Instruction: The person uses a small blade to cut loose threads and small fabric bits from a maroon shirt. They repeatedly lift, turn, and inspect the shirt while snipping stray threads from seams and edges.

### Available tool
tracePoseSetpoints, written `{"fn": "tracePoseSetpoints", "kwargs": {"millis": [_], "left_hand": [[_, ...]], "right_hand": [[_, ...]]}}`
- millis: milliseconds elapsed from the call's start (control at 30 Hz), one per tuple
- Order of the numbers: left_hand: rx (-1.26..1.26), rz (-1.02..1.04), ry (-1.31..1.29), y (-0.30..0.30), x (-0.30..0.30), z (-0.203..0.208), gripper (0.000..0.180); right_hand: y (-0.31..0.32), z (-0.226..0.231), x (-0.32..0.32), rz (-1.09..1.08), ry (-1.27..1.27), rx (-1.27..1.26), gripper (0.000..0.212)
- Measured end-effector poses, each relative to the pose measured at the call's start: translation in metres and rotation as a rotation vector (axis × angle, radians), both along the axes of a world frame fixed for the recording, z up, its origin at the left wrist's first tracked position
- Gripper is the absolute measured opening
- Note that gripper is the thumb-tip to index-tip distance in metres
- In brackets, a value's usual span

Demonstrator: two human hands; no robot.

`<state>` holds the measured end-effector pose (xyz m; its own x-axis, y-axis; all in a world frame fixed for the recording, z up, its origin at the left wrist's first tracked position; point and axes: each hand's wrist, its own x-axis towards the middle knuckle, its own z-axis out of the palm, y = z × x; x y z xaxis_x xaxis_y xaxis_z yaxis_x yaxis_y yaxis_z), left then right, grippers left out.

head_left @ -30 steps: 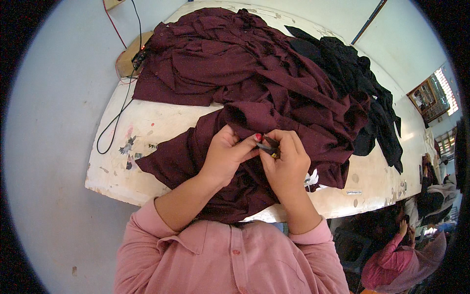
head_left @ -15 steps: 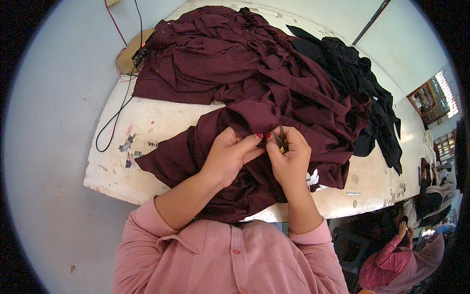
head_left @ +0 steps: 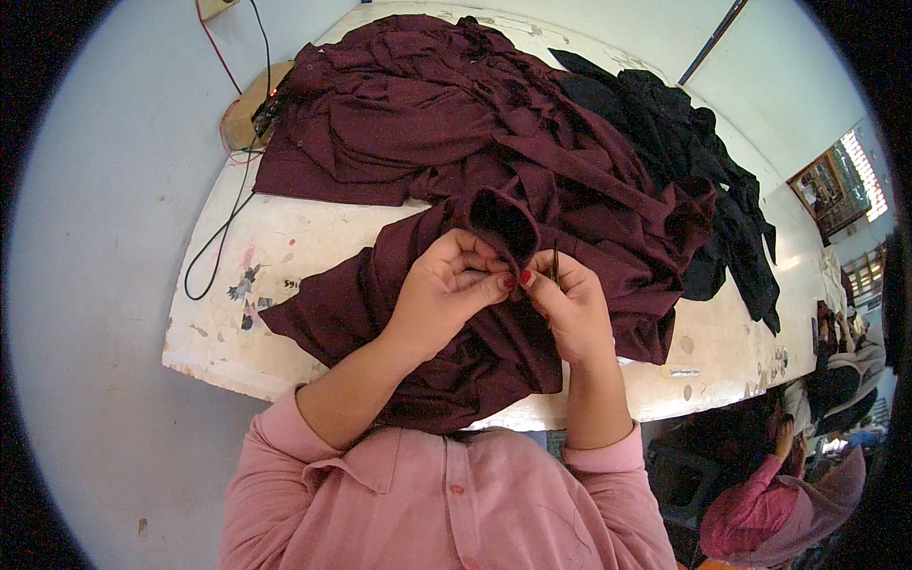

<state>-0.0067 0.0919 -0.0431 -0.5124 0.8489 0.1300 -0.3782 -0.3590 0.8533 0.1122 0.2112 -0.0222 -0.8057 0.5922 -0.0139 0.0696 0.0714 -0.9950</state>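
Note:
A maroon garment (head_left: 380,123) lies in loose folds over the table, and the open end of one tube-like part, perhaps a sleeve (head_left: 502,217), is raised in front of me. My left hand (head_left: 458,283) is closed on the rim of this opening, thumb against fingers. Close beside it, my right hand (head_left: 568,296) pinches the same edge between thumb and finger. Tucked in that hand are small dark thread snips (head_left: 556,262); only a narrow pointed part shows above the fingers, and the rest is hidden.
Black cloth (head_left: 665,133) is heaped at the back right of the worn white table (head_left: 223,332). A black cable (head_left: 220,233) loops down at the left from a brown box (head_left: 255,106). Another person in pink (head_left: 760,508) is at the lower right.
The tube's opening has turned upward and gapes wider. My right hand has rotated, so the snips now show edge-on and their yellow part is out of sight. Both hands still pinch the cloth.

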Motion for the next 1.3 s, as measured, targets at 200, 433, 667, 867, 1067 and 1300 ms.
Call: {"fn": "tracePoseSetpoints", "kwargs": {"millis": [200,433,667,867,1067,1300], "left_hand": [[-0.16,-0.05,0.013,-0.002,-0.001,-0.006,0.016],[-0.19,0.164,0.383,-0.021,0.015,-0.016,0.009],[-0.209,0.322,0.449,-0.024,0.017,-0.033,0.011],[-0.205,0.558,0.824,-0.023,0.024,-0.022,0.014],[-0.219,0.513,0.93,-0.026,0.021,-0.019,0.014],[-0.204,0.385,0.703,-0.033,0.019,-0.02,0.01]], "right_hand": [[-0.006,-0.004,0.001,-0.02,0.086,0.142,0.008],[-0.022,-0.008,0.016,-0.029,0.083,0.431,0.008],[-0.05,-0.025,0.008,-0.21,0.126,0.533,0.017],[-0.046,-0.024,0.004,-0.204,0.079,0.553,0.022],[-0.032,-0.053,0.002,-0.133,0.226,0.108,0.014],[-0.036,-0.038,0.008,-0.083,0.178,0.03,0.017]]}}
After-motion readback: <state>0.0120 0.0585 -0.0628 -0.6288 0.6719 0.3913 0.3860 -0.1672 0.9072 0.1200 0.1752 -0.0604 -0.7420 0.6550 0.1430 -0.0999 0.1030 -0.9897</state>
